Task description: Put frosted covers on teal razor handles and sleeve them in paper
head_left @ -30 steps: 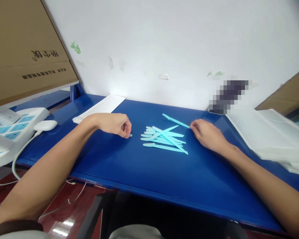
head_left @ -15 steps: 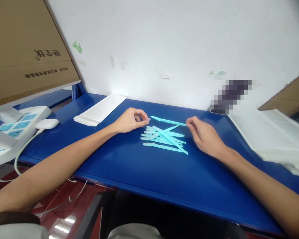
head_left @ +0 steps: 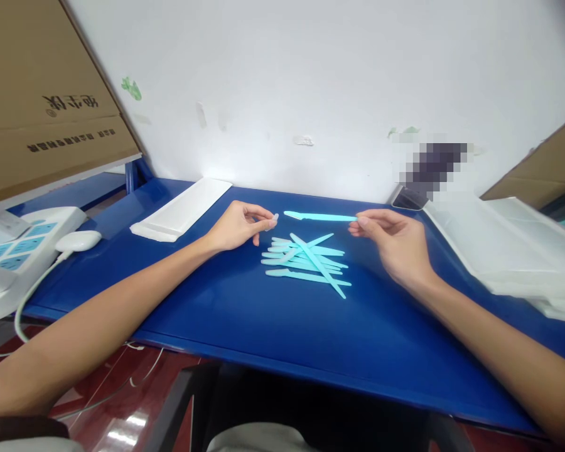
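My right hand (head_left: 400,242) is closed in a pinch on the handle end of a turquoise eyebrow razor (head_left: 324,217), which it holds level above the table with the blade end pointing left. Between the thumb and fingertips of my left hand (head_left: 238,225) is a small clear blade cap (head_left: 274,221). A short gap separates the cap from the razor's tip. Below, on the tabletop, several more turquoise razors lie crossed over one another in a loose pile (head_left: 306,257), their left ends looking paler.
On the blue table (head_left: 245,314) a white tray-like sleeve (head_left: 183,210) lies at back left. Clear plastic bags (head_left: 508,245) lie at right beside a phone (head_left: 408,197). A power strip (head_left: 32,242) with a white plug and cable stands at left, under a cardboard box (head_left: 51,81).
My right hand has lifted the razor and turned, so more of its back shows. The cap stays pinched in my left hand. The whole view has shifted slightly.
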Tool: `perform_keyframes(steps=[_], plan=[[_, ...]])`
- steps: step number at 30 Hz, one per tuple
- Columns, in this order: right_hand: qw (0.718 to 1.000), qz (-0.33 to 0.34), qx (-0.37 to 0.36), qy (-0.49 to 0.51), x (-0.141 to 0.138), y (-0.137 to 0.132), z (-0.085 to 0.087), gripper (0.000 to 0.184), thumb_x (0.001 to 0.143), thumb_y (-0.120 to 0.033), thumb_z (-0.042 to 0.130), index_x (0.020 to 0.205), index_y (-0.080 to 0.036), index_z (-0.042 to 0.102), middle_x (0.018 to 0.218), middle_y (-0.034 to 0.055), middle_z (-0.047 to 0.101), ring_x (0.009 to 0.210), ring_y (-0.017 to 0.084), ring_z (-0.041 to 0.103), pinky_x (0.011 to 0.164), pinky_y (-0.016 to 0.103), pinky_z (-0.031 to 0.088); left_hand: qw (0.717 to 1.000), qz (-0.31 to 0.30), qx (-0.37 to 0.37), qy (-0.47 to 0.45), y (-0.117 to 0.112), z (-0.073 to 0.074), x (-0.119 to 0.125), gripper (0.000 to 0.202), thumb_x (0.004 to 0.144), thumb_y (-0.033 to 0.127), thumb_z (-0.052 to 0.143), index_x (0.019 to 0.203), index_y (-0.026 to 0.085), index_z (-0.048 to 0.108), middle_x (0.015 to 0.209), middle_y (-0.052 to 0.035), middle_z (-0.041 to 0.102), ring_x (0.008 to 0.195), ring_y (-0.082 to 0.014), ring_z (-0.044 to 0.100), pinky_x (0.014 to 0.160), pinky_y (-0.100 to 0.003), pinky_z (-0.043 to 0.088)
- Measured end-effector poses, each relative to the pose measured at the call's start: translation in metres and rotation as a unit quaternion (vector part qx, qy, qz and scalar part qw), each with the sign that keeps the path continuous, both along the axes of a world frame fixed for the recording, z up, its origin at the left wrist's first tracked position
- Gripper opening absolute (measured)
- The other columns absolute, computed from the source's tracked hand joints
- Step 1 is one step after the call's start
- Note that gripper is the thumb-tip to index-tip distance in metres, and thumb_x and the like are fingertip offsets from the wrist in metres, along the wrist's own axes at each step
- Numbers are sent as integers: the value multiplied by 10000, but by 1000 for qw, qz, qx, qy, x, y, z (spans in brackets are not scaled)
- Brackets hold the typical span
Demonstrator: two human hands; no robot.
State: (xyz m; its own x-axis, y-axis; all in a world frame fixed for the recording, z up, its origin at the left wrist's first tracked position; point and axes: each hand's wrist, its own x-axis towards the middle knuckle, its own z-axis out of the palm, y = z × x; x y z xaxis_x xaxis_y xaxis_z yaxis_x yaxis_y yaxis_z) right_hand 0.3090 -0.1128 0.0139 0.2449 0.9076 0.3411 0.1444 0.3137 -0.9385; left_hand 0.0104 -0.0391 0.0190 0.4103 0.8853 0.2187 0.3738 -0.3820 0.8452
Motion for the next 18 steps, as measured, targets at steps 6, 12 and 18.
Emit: perform_keyframes(steps=[6,12,18], plan=[[1000,4,13,-13,1,-1,-1,213,733,-348,856,847,-194,763,805,46,783,791,201,761,843,366,619,998,-6,-37,-43,5,-7,2,311,846,443,740,1003,179,790,672,-37,662,536,-112,541,498,-243,388],[999,4,16,-48,1,-2,0,176,751,-345,839,834,-208,763,800,35,782,794,211,764,847,372,619,990,0,-74,-116,6,-11,7,249,832,423,759,921,194,794,736,-29,615,549,-82,445,497,-233,334],[998,-5,19,-64,-1,-3,1,176,757,-355,830,831,-214,757,803,38,784,803,221,766,849,385,621,991,-6,-68,-113,4,-10,7,291,841,461,744,939,192,800,695,-20,579,558,-90,441,515,-241,328]])
